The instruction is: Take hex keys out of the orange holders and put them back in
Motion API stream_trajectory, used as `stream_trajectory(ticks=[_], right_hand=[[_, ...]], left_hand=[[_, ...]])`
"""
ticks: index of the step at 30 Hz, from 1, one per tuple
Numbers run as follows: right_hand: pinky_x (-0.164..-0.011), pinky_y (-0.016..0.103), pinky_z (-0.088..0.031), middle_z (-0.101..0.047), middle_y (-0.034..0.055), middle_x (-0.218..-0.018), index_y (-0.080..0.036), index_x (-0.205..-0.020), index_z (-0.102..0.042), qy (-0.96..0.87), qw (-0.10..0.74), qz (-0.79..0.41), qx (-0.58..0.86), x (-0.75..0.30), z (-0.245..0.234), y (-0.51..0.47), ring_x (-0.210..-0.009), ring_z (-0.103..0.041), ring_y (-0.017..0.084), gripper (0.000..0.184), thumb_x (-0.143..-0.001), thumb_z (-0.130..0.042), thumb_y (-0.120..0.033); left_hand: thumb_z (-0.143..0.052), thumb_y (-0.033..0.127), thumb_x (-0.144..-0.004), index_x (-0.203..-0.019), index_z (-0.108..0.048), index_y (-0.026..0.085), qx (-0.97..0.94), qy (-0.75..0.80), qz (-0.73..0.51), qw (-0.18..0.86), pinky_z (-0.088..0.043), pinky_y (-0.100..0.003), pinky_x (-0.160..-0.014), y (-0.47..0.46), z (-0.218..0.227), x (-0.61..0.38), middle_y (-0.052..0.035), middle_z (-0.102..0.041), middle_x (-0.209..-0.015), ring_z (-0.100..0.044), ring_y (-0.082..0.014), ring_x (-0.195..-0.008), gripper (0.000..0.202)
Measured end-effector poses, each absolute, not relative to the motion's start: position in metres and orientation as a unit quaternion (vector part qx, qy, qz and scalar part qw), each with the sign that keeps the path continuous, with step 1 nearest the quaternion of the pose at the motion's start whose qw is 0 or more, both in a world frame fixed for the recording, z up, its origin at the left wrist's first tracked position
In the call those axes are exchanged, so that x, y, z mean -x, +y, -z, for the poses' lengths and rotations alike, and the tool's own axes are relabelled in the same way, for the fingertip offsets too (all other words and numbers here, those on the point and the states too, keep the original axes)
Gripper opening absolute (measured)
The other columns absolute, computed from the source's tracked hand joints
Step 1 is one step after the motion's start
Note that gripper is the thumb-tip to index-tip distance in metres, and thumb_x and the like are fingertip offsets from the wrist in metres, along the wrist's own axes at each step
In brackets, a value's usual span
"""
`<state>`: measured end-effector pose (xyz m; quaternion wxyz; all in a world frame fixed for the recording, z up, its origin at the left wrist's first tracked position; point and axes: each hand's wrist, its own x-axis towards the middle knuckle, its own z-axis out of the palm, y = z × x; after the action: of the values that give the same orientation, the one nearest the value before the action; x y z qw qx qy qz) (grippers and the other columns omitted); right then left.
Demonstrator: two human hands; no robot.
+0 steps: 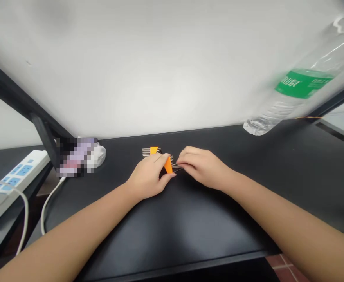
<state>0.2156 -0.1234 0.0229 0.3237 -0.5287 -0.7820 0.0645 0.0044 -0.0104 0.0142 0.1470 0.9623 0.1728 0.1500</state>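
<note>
An orange holder (168, 164) with several metal hex keys lies on the black table (189, 227) near its back edge. My left hand (148, 178) is closed around the holder, thumb and fingers gripping its orange body. My right hand (202, 166) is closed in a pinch on the metal keys sticking out of the holder's right end. More key ends and a bit of orange (151, 151) show behind my left hand.
A clear water bottle with a green label (301, 84) stands at the back right. A white wall backs the table. A blurred object (79, 156) sits at the back left. A white power strip (13, 176) and white cables (47, 203) lie to the left.
</note>
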Motion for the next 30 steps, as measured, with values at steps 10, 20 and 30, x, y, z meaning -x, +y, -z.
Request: stream_trajectory(ticks=[10,20,30], right_hand=[[-0.072,0.029,-0.046,-0.062,0.0038,-0.092,-0.019,-0.091,-0.065,-0.742,0.244,-0.090,0.618,-0.230,-0.024,-0.121,-0.077,-0.057,0.016,0.008,-0.092,-0.059,-0.014],[-0.063,0.029,-0.038,-0.062,0.0052,-0.087,-0.019,-0.080,-0.064,-0.713,0.068,-0.110,0.689,-0.239,-0.027,-0.122,-0.070,-0.056,0.016,0.010,-0.086,-0.058,-0.014],[-0.064,0.026,-0.036,-0.060,-0.0023,-0.075,-0.021,-0.079,-0.053,-0.753,0.176,-0.128,0.621,-0.227,-0.039,-0.128,-0.067,-0.051,0.013,0.012,-0.084,-0.056,-0.010]], left_hand=[[-0.058,0.042,-0.099,-0.138,-0.050,0.019,-0.960,0.176,-0.161,0.144,-0.054,-0.041,-0.091,-0.007,-0.011,-0.004,-0.0110,-0.066,-0.118,-0.064,-0.0268,-0.107,0.046],[-0.059,0.044,-0.099,-0.140,-0.052,0.020,-0.957,0.173,-0.179,0.148,-0.054,-0.044,-0.099,-0.006,-0.008,-0.003,-0.0111,-0.067,-0.125,-0.064,-0.0285,-0.118,0.048],[-0.060,0.044,-0.098,-0.142,-0.051,0.019,-0.954,0.187,-0.181,0.145,-0.055,-0.043,-0.097,-0.006,-0.007,-0.003,-0.0115,-0.067,-0.125,-0.065,-0.0277,-0.114,0.051]])
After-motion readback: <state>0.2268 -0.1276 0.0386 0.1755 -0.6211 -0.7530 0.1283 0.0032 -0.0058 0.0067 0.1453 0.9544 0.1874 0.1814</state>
